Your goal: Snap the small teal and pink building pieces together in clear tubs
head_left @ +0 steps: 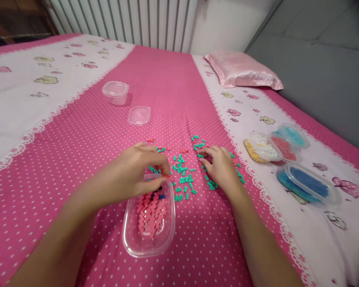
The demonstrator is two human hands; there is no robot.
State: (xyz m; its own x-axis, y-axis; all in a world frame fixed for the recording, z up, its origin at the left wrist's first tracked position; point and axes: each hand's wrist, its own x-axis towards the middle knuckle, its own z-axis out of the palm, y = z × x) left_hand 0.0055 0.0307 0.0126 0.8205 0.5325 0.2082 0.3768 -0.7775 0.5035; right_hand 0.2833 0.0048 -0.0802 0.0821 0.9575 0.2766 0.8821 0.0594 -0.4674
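Note:
My left hand (146, 167) is over the far end of a clear plastic container (126, 235). Its thumb and index finger are bent together at the rim, with a reddish bit at their tips. Inside the container lie many small red plastic pieces (149, 215) and a few dark blue ones (161, 196). My right hand (221, 167) rests among scattered small green plastic pieces (185, 180). Its thumb and index finger close around a green piece (200, 156). A few loose red pieces (184, 151) lie among the green ones.
Farther off on the pink dotted bedspread (167, 79) are a lidded clear container (115, 92) and a loose lid (139, 115). To the right stand containers with yellow and white (261, 147), red (284, 148), light blue (291, 135) and dark blue (308, 183) contents. A pink pillow (242, 69) lies behind.

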